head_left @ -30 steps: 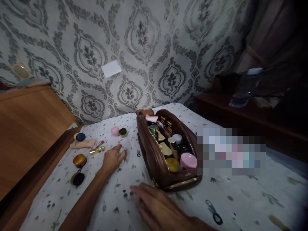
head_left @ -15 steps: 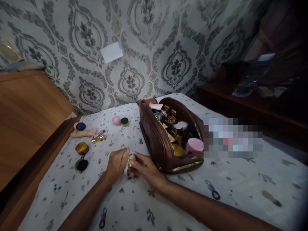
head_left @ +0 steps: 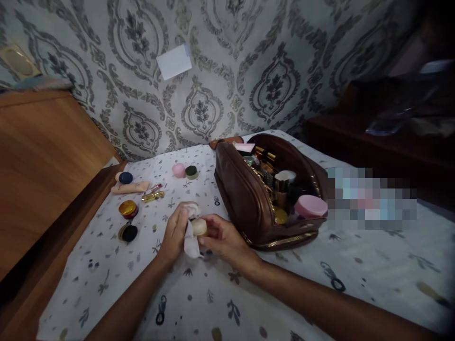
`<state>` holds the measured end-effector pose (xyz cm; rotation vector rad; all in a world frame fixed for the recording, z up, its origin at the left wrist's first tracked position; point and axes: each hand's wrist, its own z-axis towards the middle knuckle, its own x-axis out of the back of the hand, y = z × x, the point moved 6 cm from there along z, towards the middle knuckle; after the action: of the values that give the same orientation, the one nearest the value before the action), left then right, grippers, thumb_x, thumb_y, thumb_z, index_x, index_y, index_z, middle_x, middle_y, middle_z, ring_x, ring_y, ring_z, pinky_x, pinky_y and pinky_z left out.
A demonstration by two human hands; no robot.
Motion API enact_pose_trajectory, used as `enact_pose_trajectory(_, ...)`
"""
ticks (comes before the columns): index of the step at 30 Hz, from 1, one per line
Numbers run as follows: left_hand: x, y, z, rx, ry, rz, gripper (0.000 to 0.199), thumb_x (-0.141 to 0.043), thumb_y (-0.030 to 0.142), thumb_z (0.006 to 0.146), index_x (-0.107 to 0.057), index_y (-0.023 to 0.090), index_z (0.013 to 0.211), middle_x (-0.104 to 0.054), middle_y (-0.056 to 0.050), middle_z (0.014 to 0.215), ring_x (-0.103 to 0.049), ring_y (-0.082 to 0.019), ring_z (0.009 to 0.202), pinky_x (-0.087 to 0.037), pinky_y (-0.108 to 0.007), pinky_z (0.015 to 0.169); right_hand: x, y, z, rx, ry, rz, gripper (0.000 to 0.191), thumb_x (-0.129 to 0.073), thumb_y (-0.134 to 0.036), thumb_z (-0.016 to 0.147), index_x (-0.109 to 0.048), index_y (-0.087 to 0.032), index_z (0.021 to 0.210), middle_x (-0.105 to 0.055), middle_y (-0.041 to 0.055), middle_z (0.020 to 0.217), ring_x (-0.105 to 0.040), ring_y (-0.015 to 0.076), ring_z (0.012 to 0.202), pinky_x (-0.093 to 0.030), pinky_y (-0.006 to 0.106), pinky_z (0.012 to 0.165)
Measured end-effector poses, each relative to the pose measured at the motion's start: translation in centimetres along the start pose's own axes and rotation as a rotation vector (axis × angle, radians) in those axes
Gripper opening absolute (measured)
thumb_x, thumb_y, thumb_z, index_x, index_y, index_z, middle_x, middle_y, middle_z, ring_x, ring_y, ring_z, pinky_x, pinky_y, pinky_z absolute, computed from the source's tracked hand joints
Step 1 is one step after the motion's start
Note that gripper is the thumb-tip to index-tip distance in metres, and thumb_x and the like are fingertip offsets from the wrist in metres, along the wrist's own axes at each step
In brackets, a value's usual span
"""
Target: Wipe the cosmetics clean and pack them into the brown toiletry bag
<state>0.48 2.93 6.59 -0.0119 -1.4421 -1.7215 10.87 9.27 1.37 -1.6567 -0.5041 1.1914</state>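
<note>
My left hand point(head_left: 175, 234) is closed on a crumpled white wipe point(head_left: 192, 244), part of which hangs down below the fingers. Between the fingers and thumb of my right hand point(head_left: 223, 239) is a small cosmetic jar point(head_left: 200, 228) with a pale top and a yellowish body. The wipe lies against the jar's left side. Just right of my hands stands an unzipped brown makeup bag point(head_left: 245, 189). Inside it are a pink jar point(head_left: 311, 206), a gold-and-white bottle point(head_left: 281, 184) and several gold tubes.
Left on the patterned sheet lie an amber jar point(head_left: 128, 208), a dark-topped jar point(head_left: 128, 232), a gold lipstick tube point(head_left: 153, 196), a peach squeeze tube point(head_left: 130, 188) and a navy-capped item point(head_left: 125, 177). Farther back sit a pink round container point(head_left: 178, 170) and a dark-lidded jar point(head_left: 191, 172).
The jar has come into clear view between my hands, and the wipe now hangs loose beside it. My head view has shifted, so the scene sits farther right.
</note>
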Motion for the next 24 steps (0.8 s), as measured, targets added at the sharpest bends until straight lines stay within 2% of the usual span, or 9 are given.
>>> enact_pose_trajectory(3, -0.9, 1.6, -1.0, -0.291, -0.115, 0.093, 0.043, -0.033, 0.046, 0.099, -0.057, 0.018, 0.122, -0.062, -0.009, 0.103, -0.060, -0.021, 0.097, -0.050, -0.036, 0.086, 0.3, -0.3, -0.3, -0.006, 0.078, 0.063, 0.046, -0.083, -0.041, 0.061, -0.057, -0.020, 0.094, -0.063, -0.0011, 0.087, -0.061, 0.0155, 0.083, -0.047, 0.028, 0.075)
enact_pose_trajectory(6, -1.5, 2.4, -2.4, -0.557, -0.160, 0.309, 0.054, -0.050, 0.053, 0.092, -0.050, 0.020, 0.134, -0.056, -0.014, 0.118, -0.059, -0.027, 0.109, -0.053, -0.039, 0.088, 0.4, -0.5, -0.7, -0.006, 0.124, 0.074, 0.043, -0.078, -0.044, 0.063, -0.057, -0.020, 0.091, -0.055, -0.0045, 0.073, -0.053, 0.0134, 0.071, -0.041, 0.025, 0.066)
enact_pose_trajectory(8, -1.6, 2.4, -2.7, -0.647, -0.104, 0.479, 0.057, -0.056, 0.054, 0.089, -0.050, 0.020, 0.134, -0.056, -0.014, 0.120, -0.061, -0.027, 0.109, -0.055, -0.036, 0.083, 0.5, -0.6, -0.8, -0.003, 0.129, 0.053, 0.037, -0.074, -0.040, 0.063, -0.058, -0.020, 0.088, -0.049, -0.0059, 0.068, -0.047, 0.0121, 0.066, -0.036, 0.024, 0.063)
enact_pose_trajectory(10, -1.5, 2.7, -2.9, -0.726, -0.013, 0.598, 0.047, -0.055, 0.050, 0.091, -0.053, 0.019, 0.127, -0.060, -0.013, 0.111, -0.065, -0.024, 0.099, -0.057, -0.030, 0.074, 0.7, -0.6, -0.9, -0.004, 0.146, 0.016, 0.029, -0.070, -0.034, 0.061, -0.058, -0.019, 0.084, -0.046, -0.0063, 0.067, -0.043, 0.0114, 0.066, -0.033, 0.024, 0.062)
enact_pose_trajectory(14, -1.6, 4.2, -3.0, -0.867, 0.084, 0.656, 0.030, -0.049, 0.043, 0.097, -0.057, 0.017, 0.111, -0.064, -0.008, 0.088, -0.068, -0.017, 0.077, -0.054, -0.022, 0.061, 0.8, -0.6, -1.0, -0.007, 0.120, -0.021, 0.020, -0.064, -0.031, 0.061, -0.053, -0.020, 0.074, -0.045, -0.0069, 0.063, -0.042, 0.0103, 0.062, -0.030, 0.024, 0.058)
enact_pose_trajectory(16, -1.6, 4.8, -2.9, -0.869, 0.080, 0.633, 0.024, -0.048, 0.038, 0.098, -0.058, 0.018, 0.106, -0.064, -0.005, 0.082, -0.067, -0.016, 0.071, -0.052, -0.021, 0.060, 0.5, -0.6, -1.0, -0.004, 0.085, 0.010, 0.022, -0.065, -0.036, 0.065, -0.051, -0.019, 0.072, -0.044, -0.0074, 0.059, -0.041, 0.0091, 0.058, -0.029, 0.024, 0.055)
enact_pose_trajectory(19, -1.3, 5.0, -2.5, -0.783, 0.054, 0.545, 0.016, -0.046, 0.026, 0.098, -0.059, 0.018, 0.100, -0.064, -0.003, 0.077, -0.065, -0.014, 0.067, -0.051, -0.020, 0.060, 0.2, -0.3, -1.0, -0.035, 0.046, 0.172, 0.039, -0.070, -0.051, 0.065, -0.048, -0.019, 0.069, -0.043, -0.0075, 0.059, -0.043, 0.0084, 0.057, -0.033, 0.023, 0.053)
enact_pose_trajectory(22, -1.0, 4.0, -2.1, -0.636, -0.002, 0.473, 0.018, -0.042, 0.020, 0.096, -0.060, 0.018, 0.097, -0.065, -0.002, 0.075, -0.064, -0.013, 0.064, -0.050, -0.020, 0.059, -0.4, 0.5, -0.8, -0.103, -0.040, 0.314, 0.057, -0.076, -0.065, 0.057, -0.047, -0.019, 0.074, -0.048, -0.0073, 0.065, -0.055, 0.0099, 0.057, -0.039, 0.023, 0.050)
enact_pose_trajectory(24, -0.8, 2.9, -1.9, -0.532, -0.031, 0.455, 0.021, -0.041, 0.021, 0.097, -0.061, 0.018, 0.094, -0.065, -0.001, 0.073, -0.062, -0.012, 0.060, -0.049, -0.020, 0.057, -0.4, 1.1, -0.7, -0.122, -0.057, 0.313, 0.063, -0.079, -0.067, 0.053, -0.048, -0.019, 0.078, -0.053, -0.0070, 0.068, -0.060, 0.0103, 0.055, -0.041, 0.023, 0.050)
